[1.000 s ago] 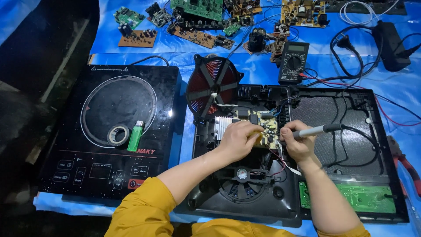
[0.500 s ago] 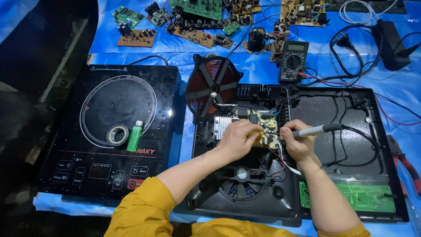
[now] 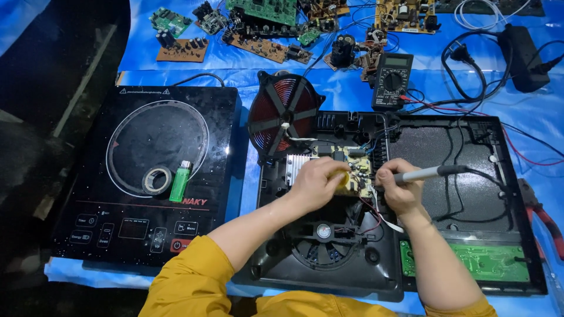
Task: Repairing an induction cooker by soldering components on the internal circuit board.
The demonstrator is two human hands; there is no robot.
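Note:
My left hand [image 3: 314, 183] rests curled on the yellowish circuit board [image 3: 359, 171] inside the opened black cooker housing [image 3: 446, 194], fingers pinching something small I cannot make out. My right hand [image 3: 399, 189] grips a grey soldering iron [image 3: 432, 172], tip pointing left at the board. The iron's black cable trails right across the housing. An aluminium heat sink [image 3: 295, 167] sits just left of my left hand. A round fan [image 3: 324, 233] lies below the hands. The red coil disc [image 3: 284, 114] is tilted up at the housing's top left.
A black glass cooker top [image 3: 147, 170] lies at left with a tape roll [image 3: 157, 179] and green lighter [image 3: 181, 181] on it. A multimeter [image 3: 392, 80] and several loose circuit boards [image 3: 264, 35] lie behind. A green board [image 3: 470, 261] sits at lower right; red-handled pliers [image 3: 543, 217] at the right edge.

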